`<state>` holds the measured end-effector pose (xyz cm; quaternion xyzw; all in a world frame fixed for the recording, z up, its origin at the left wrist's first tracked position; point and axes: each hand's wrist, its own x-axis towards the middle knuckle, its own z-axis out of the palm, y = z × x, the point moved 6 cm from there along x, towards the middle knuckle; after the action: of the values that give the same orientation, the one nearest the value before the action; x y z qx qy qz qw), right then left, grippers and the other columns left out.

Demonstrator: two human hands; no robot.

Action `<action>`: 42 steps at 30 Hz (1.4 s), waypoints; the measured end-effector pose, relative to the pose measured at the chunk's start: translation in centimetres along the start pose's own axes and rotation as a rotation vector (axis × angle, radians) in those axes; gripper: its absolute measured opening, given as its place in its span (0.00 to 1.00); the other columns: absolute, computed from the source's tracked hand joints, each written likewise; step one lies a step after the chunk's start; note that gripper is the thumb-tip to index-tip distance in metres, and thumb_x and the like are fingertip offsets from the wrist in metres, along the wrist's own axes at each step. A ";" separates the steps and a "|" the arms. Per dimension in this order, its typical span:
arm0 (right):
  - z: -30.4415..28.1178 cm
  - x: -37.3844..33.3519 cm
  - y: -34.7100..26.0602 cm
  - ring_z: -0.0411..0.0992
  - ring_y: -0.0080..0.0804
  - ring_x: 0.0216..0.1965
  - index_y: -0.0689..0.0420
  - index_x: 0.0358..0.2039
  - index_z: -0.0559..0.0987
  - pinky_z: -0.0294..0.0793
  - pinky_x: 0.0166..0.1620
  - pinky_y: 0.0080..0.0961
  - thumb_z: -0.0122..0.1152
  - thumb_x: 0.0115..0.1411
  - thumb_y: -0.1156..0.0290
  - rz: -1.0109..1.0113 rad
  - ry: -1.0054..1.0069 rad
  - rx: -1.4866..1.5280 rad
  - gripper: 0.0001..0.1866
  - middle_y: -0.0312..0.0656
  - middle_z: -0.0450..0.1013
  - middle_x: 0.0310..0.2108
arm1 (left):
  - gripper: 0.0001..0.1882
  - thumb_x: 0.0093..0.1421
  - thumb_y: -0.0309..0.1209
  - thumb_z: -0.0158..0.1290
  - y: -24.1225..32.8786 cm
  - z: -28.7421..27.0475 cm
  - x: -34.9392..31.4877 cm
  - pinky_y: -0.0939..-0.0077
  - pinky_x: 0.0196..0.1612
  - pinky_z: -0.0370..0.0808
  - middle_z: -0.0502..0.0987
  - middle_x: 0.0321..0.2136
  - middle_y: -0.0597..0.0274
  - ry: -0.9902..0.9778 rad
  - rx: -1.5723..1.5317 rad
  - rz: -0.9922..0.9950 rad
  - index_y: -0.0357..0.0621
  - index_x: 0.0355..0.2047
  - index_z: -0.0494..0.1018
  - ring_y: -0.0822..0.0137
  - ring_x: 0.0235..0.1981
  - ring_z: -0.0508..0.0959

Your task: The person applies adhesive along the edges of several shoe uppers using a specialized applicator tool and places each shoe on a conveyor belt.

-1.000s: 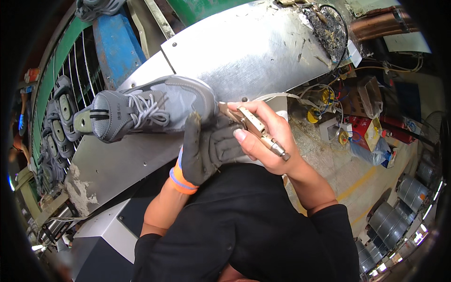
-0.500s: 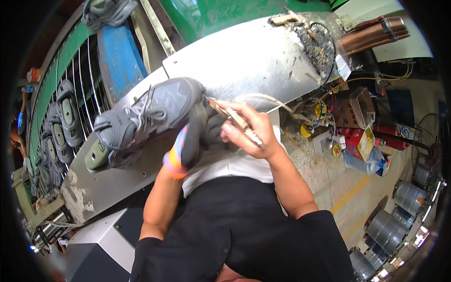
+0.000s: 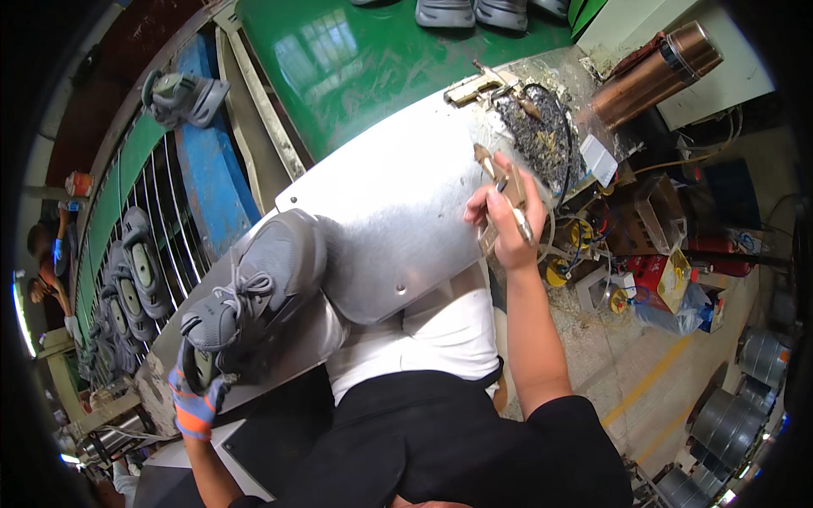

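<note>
A grey lace-up sneaker (image 3: 275,261) lies tilted on the metal worktop (image 3: 398,203), toe pointing away from me. My gloved left hand (image 3: 196,400) is closed round its heel end; the thumb and fingers are partly hidden there. A dark shape under the shoe is too shaded to make out. My bare right hand (image 3: 513,222) is closed on a slim brush-like tool (image 3: 484,159) with a tan handle and a brown tip. It hovers over the worktop's right part, close to a patch of dark, crusted residue (image 3: 550,140).
At the left, several grey shoes (image 3: 140,262) stand on a wire rack, and another shoe (image 3: 182,97) rests by a blue strip. A green surface (image 3: 339,76) holds more shoes at the far edge. A copper-coloured flask (image 3: 656,76) lies at the far right.
My right hand has moved the tool away from the shoe, rightward toward the residue. My left hand has gone from the toe to the heel, and the shoe now stands more steeply angled.
</note>
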<state>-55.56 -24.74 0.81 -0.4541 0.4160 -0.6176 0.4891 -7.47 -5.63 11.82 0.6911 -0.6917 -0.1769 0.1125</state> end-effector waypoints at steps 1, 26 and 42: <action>-0.2 -0.1 0.1 0.73 0.27 0.25 0.72 0.59 0.60 0.74 0.29 0.22 0.52 0.61 0.69 0.005 0.005 -0.005 0.30 0.43 0.74 0.26 | 0.42 0.51 0.44 0.63 0.6 0.2 -0.4 0.64 0.57 0.66 0.72 0.53 0.45 0.034 0.008 -0.029 0.34 0.61 0.61 0.52 0.54 0.73; -0.4 -0.1 0.2 0.69 0.28 0.22 0.69 0.62 0.55 0.72 0.28 0.24 0.53 0.59 0.67 -0.015 0.156 0.014 0.34 0.43 0.71 0.23 | 0.44 0.54 0.62 0.54 11.4 5.7 42.8 0.63 0.59 0.66 0.71 0.54 0.41 0.027 -0.047 0.315 0.44 0.62 0.61 0.46 0.56 0.70; 1.0 0.4 -0.5 0.65 0.26 0.23 0.65 0.63 0.57 0.64 0.27 0.19 0.50 0.61 0.64 -0.075 0.077 -0.201 0.33 0.39 0.69 0.25 | 0.35 0.56 0.60 0.51 -29.6 -3.6 22.9 0.58 0.59 0.66 0.72 0.54 0.48 0.429 0.280 -0.613 0.46 0.53 0.71 0.48 0.56 0.71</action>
<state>-54.71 -25.14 1.65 -0.4919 0.4770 -0.6077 0.4015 20.63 -28.24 1.28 0.8953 -0.4318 0.0420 0.1011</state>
